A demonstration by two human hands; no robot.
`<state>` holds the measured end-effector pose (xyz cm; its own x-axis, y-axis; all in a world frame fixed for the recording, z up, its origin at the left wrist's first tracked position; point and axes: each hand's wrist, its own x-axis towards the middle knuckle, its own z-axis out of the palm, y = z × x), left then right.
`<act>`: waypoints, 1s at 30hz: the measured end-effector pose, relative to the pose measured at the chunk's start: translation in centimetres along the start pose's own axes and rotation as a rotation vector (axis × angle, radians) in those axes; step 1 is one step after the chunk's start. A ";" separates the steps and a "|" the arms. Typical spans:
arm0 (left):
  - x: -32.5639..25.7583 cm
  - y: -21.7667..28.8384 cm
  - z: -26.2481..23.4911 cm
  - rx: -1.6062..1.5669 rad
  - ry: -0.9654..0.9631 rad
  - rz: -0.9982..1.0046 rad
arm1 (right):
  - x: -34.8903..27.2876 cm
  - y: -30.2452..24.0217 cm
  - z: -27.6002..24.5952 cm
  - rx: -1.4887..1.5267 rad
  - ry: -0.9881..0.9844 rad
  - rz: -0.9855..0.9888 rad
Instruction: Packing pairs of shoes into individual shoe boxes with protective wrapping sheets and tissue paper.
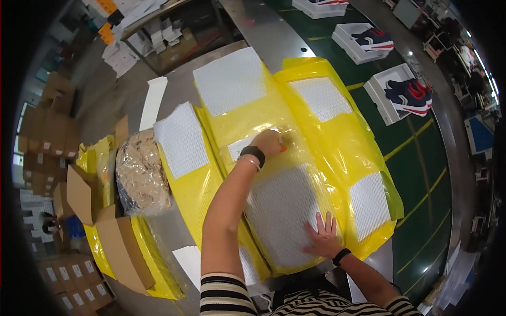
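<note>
A yellow plastic-wrapped bundle (pixel 237 126) lies in front of me, with a white textured sheet (pixel 229 81) at its far end and a greyish textured sheet (pixel 279 210) at its near end. My left hand (pixel 268 142) is over the middle of this bundle, fingers curled closed, beside a white label (pixel 240 148). A bit of orange shows at its fingertips; what it holds is hidden. Flat on the near sheet rests my right hand (pixel 323 238), its fingers spread and nothing in it. Another yellow bundle (pixel 337 145) with white textured patches lies alongside on the right.
Left are a clear bag of brown paper (pixel 141 174), an open cardboard box (pixel 121 247) and stacked cartons (pixel 47 137). A green conveyor belt (pixel 421 195) on the right carries dark sneakers (pixel 408 96) in white boxes. A metal rack (pixel 174 31) stands beyond.
</note>
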<state>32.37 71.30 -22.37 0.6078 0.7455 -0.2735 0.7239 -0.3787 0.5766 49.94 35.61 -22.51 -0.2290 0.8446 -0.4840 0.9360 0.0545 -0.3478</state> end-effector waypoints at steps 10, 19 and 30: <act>-3.2 -1.4 2.9 -0.007 0.057 -0.257 | 0.3 0.8 0.4 -0.019 0.043 -0.036; -5.3 -0.5 4.8 0.140 0.378 -0.339 | 0.2 0.8 1.0 0.000 0.054 -0.036; -12.2 12.2 5.0 0.147 0.455 -0.234 | -12.5 5.3 -1.0 0.273 0.426 -0.125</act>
<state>35.46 54.83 -15.88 0.2449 0.9695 -0.0013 0.8811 -0.2220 0.4176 57.99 25.92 -17.47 -0.1521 0.9855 -0.0754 0.7916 0.0757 -0.6063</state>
